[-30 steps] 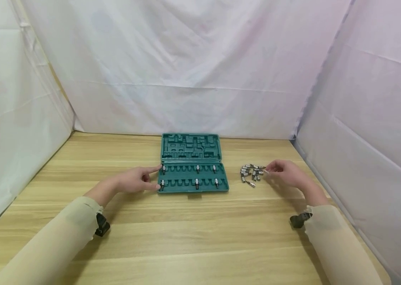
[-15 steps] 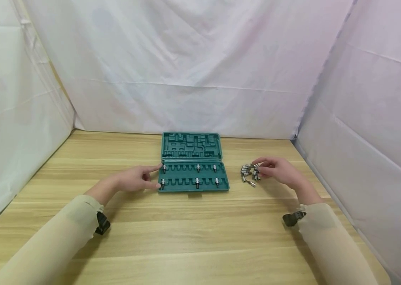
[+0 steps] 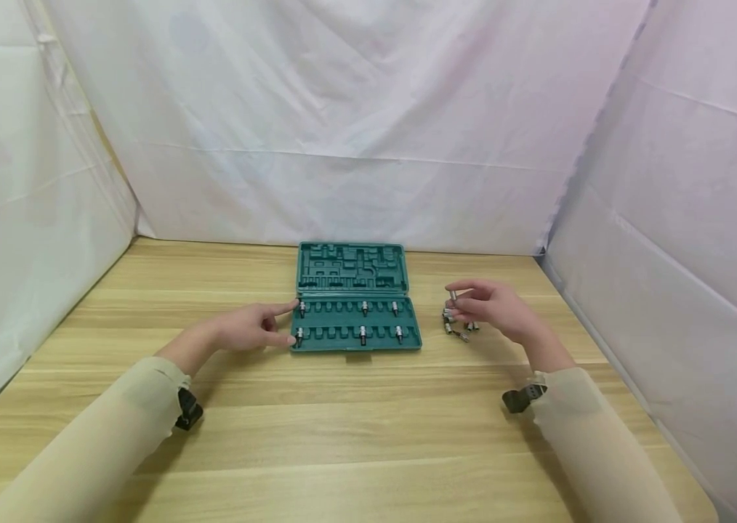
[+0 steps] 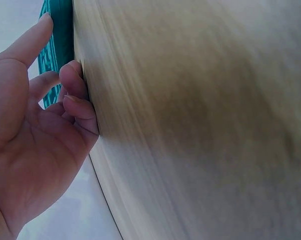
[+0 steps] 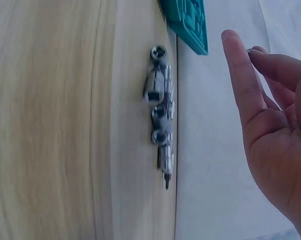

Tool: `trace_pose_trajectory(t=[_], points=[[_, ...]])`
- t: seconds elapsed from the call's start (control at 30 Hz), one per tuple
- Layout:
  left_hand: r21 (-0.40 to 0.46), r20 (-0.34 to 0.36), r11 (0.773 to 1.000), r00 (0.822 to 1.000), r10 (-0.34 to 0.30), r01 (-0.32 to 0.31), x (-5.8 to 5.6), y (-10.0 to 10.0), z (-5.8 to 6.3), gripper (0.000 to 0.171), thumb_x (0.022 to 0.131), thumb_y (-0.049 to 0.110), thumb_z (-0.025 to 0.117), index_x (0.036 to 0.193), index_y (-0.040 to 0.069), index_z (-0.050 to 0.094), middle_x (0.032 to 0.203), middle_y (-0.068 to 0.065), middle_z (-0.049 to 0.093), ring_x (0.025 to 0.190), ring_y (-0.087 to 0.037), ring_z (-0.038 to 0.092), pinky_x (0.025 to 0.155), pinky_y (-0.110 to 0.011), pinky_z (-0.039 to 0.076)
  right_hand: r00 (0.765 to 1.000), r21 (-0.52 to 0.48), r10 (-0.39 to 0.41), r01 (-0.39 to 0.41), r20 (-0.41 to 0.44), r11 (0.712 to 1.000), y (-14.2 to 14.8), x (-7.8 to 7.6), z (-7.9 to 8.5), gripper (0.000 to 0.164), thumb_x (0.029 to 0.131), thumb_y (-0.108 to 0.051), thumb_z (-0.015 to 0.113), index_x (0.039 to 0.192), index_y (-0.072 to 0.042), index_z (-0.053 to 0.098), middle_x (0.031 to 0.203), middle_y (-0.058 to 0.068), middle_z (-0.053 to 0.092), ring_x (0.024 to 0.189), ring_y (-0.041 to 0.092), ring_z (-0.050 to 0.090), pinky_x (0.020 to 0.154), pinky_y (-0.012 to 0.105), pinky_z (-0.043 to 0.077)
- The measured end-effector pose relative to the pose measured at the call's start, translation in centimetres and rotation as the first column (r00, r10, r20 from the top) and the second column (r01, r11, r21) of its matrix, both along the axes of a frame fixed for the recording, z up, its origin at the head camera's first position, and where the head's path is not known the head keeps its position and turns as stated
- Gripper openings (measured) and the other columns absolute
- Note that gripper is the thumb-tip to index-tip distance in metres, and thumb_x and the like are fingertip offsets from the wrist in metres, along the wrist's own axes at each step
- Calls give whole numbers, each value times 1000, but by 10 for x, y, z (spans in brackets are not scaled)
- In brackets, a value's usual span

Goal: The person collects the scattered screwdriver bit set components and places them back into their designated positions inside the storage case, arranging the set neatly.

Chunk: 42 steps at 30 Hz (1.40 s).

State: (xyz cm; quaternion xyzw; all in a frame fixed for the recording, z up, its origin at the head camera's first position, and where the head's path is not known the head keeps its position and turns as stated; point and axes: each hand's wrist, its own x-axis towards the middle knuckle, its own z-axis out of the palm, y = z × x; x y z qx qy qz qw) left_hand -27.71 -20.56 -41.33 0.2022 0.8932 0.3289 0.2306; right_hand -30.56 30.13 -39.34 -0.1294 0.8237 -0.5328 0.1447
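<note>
A green plastic case [image 3: 336, 318] lies unfolded on the wooden table, its lid [image 3: 352, 267] laid back. Several bit sockets, such as one at the front middle [image 3: 363, 335], sit in its two rows of slots. My left hand [image 3: 246, 328] touches the case's left side, index finger at the rear and thumb [image 4: 33, 37] at the front corner, both stretched out; the other fingers are curled. My right hand [image 3: 496, 311] pinches a silver bit socket [image 3: 453, 296] between thumb and fingers, raised above a pile of loose bit sockets [image 5: 163, 115] right of the case. In the head view the hand partly hides that pile.
The light wooden table [image 3: 316, 428] stands against white cloth walls [image 3: 355, 131] at the back and both sides. A dark camera [image 3: 188, 410] is strapped to the left wrist, another camera [image 3: 520, 398] to the right.
My right hand has moved left from the right edge of the pile and now holds a bit socket up over it. The left hand and the case have stayed in place.
</note>
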Motion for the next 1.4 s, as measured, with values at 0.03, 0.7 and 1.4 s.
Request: trace_pose_trajectory(t=[0.03, 0.7, 1.4], points=[[0, 1, 1000, 1000, -1, 1, 0, 0, 0, 92, 105, 45, 76, 177, 21, 23, 90, -6, 58, 78, -20, 48, 70, -33, 42, 1000, -5, 2, -2, 1, 1000, -3, -1, 0, 50, 111, -8, 65, 158, 5, 52, 143, 37, 65, 110, 18, 80, 102, 46, 61], [27, 6, 1000, 1000, -10, 10, 2, 0, 4, 92, 105, 42, 75, 177, 19, 22, 95, -8, 60, 81, -21, 49, 71, -35, 43, 993, 44, -18, 23, -120, 999, -81, -2, -3, 49, 107, -31, 76, 151, -12, 65, 129, 23, 76, 111, 51, 66, 91, 56, 59], [16, 12, 1000, 1000, 11, -11, 0, 0, -2, 93, 104, 43, 76, 177, 22, 23, 101, -9, 62, 85, -21, 54, 74, -35, 48, 993, 43, 34, -29, -111, 999, -134, -14, -11, 44, 107, -33, 75, 144, -10, 69, 124, 9, 79, 105, 40, 69, 79, 44, 54]])
